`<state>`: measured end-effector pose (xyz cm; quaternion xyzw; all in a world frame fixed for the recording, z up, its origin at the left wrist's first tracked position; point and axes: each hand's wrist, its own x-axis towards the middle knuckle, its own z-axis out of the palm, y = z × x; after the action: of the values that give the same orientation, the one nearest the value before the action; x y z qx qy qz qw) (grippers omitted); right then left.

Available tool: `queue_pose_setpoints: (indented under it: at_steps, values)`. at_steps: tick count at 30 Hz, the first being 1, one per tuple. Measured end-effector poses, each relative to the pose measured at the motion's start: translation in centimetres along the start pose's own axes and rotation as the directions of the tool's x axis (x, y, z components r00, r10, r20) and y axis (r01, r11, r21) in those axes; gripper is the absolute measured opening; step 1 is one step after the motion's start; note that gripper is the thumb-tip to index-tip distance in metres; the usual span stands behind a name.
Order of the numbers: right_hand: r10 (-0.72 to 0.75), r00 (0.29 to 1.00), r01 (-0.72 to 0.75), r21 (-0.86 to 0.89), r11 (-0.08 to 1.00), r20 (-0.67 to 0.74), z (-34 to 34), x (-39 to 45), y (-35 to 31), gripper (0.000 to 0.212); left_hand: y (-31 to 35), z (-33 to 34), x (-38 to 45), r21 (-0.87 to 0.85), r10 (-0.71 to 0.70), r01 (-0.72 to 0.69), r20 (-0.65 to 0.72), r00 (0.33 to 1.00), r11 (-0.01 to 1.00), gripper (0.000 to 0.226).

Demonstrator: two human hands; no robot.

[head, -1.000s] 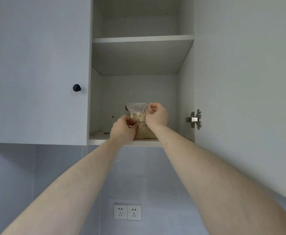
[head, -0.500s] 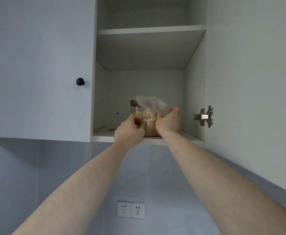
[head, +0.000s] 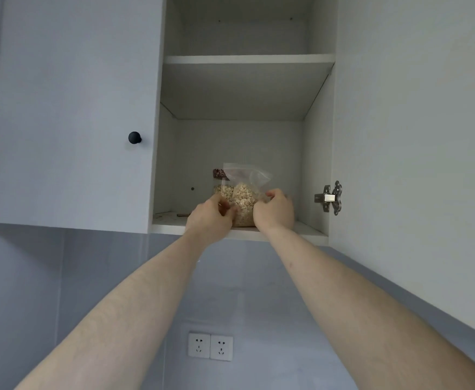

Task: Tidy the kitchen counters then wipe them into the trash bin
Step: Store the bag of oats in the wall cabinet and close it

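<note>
A clear plastic bag of pale oat flakes [head: 243, 198] stands upright on the bottom shelf [head: 306, 230] of the open wall cabinet. Both arms reach up to it. My left hand [head: 211, 216] grips the bag's lower left side. My right hand [head: 275, 211] pinches its right edge. Behind the bag, a second bag with a dark top [head: 219, 173] shows partly.
The cabinet's right door [head: 413, 136] stands open, its metal hinge [head: 330, 197] on the inner edge. The left door [head: 73, 108] is shut, with a black knob [head: 134, 137]. An upper shelf [head: 247, 59] sits above. Two wall sockets [head: 210, 346] are below. Small bits lie at the shelf's left [head: 171, 214].
My right hand has slid from the bag's top down to its right side. The bag's crumpled top now stands taller. The bag and both hands sit a little further right on the shelf.
</note>
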<state>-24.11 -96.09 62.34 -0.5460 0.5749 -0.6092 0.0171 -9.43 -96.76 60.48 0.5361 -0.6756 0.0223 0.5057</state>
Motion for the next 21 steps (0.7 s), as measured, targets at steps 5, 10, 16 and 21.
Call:
queue_pose_setpoints:
  at_steps: [5, 10, 16, 21]
  values:
    - [-0.247, 0.969, 0.242, -0.14, 0.96, -0.021, -0.5, -2.6, 0.9, 0.037, -0.5, -1.1, -1.4, -0.015, 0.105, -0.104, 0.018, 0.994, 0.994, 0.02]
    - [-0.466, 0.885, 0.456, -0.245, 0.856, 0.016, -0.7, -5.5, 3.3, 0.04, -4.1, -2.4, -6.0, 0.257, 0.31, -0.312, 0.05, 0.949, 0.915, 0.038]
    - [-0.649, 0.759, 0.649, -0.116, 0.752, 0.043, -1.4, -10.9, 6.5, 0.034, -8.2, -4.6, -11.8, 0.405, 0.419, -0.432, 0.125, 0.899, 0.806, 0.059]
    - [-0.667, 0.718, 0.682, -0.015, 0.731, 0.199, -1.4, -18.1, 11.6, 0.03, -10.6, -3.5, -19.9, 0.311, 0.368, -0.438, 0.259, 0.893, 0.844, 0.055]
